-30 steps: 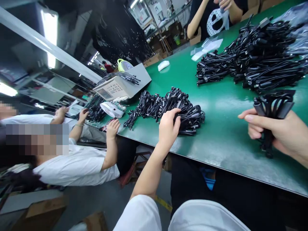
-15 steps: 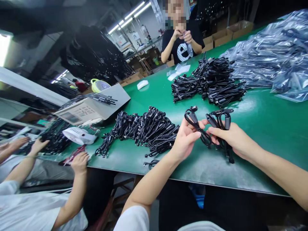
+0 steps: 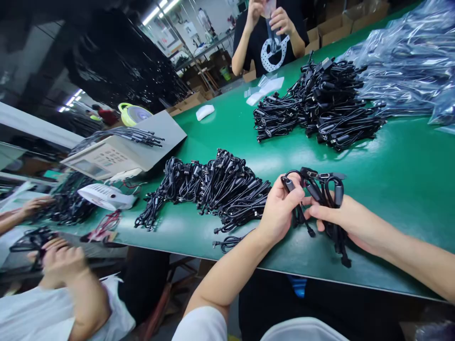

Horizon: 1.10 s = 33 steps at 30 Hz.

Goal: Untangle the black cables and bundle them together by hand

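Note:
My left hand (image 3: 282, 208) is closed round a folded black cable (image 3: 299, 217), with one end dangling below the fingers. Close beside it, my right hand (image 3: 343, 213) grips a bundle of black cables (image 3: 325, 189); their connectors stick up above the thumb and their ends hang toward the table. The two hands almost touch, over the front part of the green table (image 3: 284, 251). Left of my left hand lies a long pile of coiled black cables (image 3: 227, 184). A single coiled cable (image 3: 227, 243) rests near the table edge, partly behind my forearm.
Across the table, a co-worker (image 3: 270, 42) holds a clear bag. A second cable heap (image 3: 320, 104) and many plastic-bagged items (image 3: 408, 71) lie at the far right. To the left are a beige machine (image 3: 121, 151), a white fan (image 3: 106, 195) and another co-worker's hands (image 3: 64, 260).
My view has shifted slightly. The left-hand cable now sits closer to the right-hand bundle, its connector end beside the others. The co-worker at left has drawn their hands back with cables.

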Each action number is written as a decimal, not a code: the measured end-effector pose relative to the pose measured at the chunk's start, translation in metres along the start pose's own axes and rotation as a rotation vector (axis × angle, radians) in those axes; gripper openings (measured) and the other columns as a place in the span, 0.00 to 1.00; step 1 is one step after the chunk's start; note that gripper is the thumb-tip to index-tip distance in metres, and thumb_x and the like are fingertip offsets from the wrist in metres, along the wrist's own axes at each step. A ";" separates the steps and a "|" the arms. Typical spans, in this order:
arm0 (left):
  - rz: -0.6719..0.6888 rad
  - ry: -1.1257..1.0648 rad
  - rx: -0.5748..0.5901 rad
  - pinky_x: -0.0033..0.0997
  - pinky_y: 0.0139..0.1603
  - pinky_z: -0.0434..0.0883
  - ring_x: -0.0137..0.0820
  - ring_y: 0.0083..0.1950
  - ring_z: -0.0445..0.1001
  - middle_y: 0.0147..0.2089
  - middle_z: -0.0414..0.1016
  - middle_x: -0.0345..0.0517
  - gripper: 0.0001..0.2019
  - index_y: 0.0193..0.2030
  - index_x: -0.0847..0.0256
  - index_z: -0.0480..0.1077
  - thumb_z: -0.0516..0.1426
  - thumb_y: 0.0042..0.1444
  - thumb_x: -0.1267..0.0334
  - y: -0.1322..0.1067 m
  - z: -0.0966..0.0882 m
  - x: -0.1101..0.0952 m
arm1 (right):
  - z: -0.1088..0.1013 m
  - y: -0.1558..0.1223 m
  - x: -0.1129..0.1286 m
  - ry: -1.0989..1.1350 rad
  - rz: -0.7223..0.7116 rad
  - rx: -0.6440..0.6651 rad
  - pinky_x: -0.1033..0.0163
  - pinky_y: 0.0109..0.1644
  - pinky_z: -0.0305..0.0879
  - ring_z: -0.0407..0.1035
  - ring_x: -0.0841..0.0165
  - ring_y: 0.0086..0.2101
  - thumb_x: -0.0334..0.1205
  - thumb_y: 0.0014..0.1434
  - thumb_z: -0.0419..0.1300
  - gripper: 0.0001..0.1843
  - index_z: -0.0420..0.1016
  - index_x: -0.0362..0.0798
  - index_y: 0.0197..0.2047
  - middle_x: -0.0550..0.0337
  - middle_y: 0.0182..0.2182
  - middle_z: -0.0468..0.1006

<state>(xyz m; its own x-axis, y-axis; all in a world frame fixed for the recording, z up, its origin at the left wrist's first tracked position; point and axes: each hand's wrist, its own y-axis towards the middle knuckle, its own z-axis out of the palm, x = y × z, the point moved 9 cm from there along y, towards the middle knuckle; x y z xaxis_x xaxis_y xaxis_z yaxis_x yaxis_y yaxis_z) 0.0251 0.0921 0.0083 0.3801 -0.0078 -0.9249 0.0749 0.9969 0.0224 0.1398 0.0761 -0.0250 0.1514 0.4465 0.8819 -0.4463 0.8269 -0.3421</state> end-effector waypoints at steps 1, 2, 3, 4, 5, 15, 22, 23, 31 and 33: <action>-0.002 0.018 -0.003 0.29 0.47 0.70 0.27 0.41 0.69 0.39 0.67 0.39 0.19 0.33 0.58 0.67 0.69 0.48 0.51 0.000 -0.001 0.000 | 0.000 0.000 -0.002 -0.029 0.003 -0.006 0.63 0.31 0.60 0.63 0.72 0.26 0.47 0.47 0.75 0.18 0.77 0.47 0.38 0.63 0.31 0.75; -0.020 0.026 0.006 0.29 0.46 0.70 0.28 0.40 0.69 0.38 0.67 0.39 0.19 0.33 0.59 0.68 0.70 0.47 0.51 0.000 -0.001 0.001 | 0.000 0.001 -0.004 -0.056 0.000 -0.010 0.64 0.30 0.58 0.60 0.73 0.25 0.45 0.46 0.76 0.18 0.75 0.47 0.34 0.65 0.27 0.72; -0.050 0.021 0.021 0.30 0.45 0.70 0.28 0.39 0.69 0.37 0.67 0.39 0.19 0.33 0.59 0.69 0.70 0.46 0.51 0.001 -0.001 0.003 | 0.000 0.001 -0.004 -0.075 -0.005 -0.009 0.64 0.30 0.57 0.59 0.73 0.25 0.43 0.45 0.76 0.18 0.73 0.47 0.32 0.67 0.25 0.69; -0.082 0.008 0.034 0.30 0.44 0.70 0.28 0.38 0.69 0.36 0.67 0.39 0.19 0.34 0.59 0.70 0.70 0.46 0.50 0.001 0.000 0.005 | 0.000 0.001 -0.005 -0.087 -0.012 -0.002 0.64 0.30 0.56 0.59 0.73 0.25 0.42 0.45 0.76 0.18 0.70 0.47 0.30 0.68 0.24 0.67; -0.099 -0.007 0.035 0.30 0.44 0.69 0.28 0.37 0.69 0.35 0.68 0.39 0.19 0.35 0.59 0.71 0.70 0.46 0.50 0.002 -0.001 0.006 | -0.001 0.000 -0.004 -0.093 -0.016 0.004 0.64 0.31 0.56 0.59 0.73 0.26 0.42 0.45 0.75 0.19 0.69 0.48 0.29 0.68 0.25 0.66; -0.086 -0.008 0.047 0.24 0.43 0.67 0.24 0.37 0.68 0.37 0.70 0.38 0.16 0.38 0.59 0.73 0.70 0.48 0.54 0.011 -0.006 -0.001 | -0.011 -0.003 0.006 -0.156 -0.079 -0.044 0.63 0.32 0.56 0.59 0.70 0.29 0.45 0.46 0.74 0.19 0.67 0.48 0.31 0.65 0.28 0.66; -0.052 0.035 0.016 0.30 0.52 0.71 0.28 0.43 0.75 0.41 0.76 0.41 0.21 0.51 0.54 0.70 0.67 0.53 0.56 0.012 -0.013 -0.002 | -0.013 -0.002 0.010 -0.156 -0.109 -0.024 0.63 0.39 0.59 0.62 0.68 0.33 0.46 0.49 0.74 0.18 0.69 0.49 0.32 0.64 0.31 0.68; -0.048 0.052 0.024 0.32 0.53 0.71 0.28 0.43 0.75 0.42 0.76 0.40 0.23 0.54 0.53 0.68 0.67 0.54 0.55 0.012 -0.013 -0.002 | -0.012 -0.002 0.011 -0.164 -0.114 -0.022 0.63 0.39 0.59 0.62 0.68 0.34 0.45 0.49 0.73 0.18 0.69 0.49 0.33 0.64 0.32 0.68; -0.016 0.050 0.084 0.33 0.56 0.70 0.29 0.46 0.76 0.44 0.77 0.43 0.18 0.53 0.54 0.69 0.64 0.57 0.57 0.012 -0.008 -0.005 | -0.014 -0.003 0.013 -0.176 -0.111 -0.054 0.63 0.37 0.59 0.62 0.68 0.32 0.45 0.46 0.75 0.19 0.69 0.49 0.31 0.65 0.30 0.68; -0.036 0.038 0.092 0.33 0.56 0.70 0.29 0.46 0.76 0.44 0.77 0.42 0.18 0.53 0.54 0.68 0.65 0.57 0.56 0.012 -0.007 -0.004 | -0.014 -0.002 0.012 -0.162 -0.106 -0.051 0.63 0.36 0.59 0.62 0.69 0.31 0.45 0.45 0.75 0.19 0.69 0.49 0.31 0.65 0.29 0.68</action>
<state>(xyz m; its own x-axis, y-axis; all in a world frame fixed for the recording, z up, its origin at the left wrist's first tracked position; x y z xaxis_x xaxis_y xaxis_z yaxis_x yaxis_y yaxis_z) 0.0177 0.1044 0.0094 0.3408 -0.0390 -0.9393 0.1734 0.9846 0.0221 0.1550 0.0842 -0.0185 0.0494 0.2984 0.9532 -0.3896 0.8845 -0.2567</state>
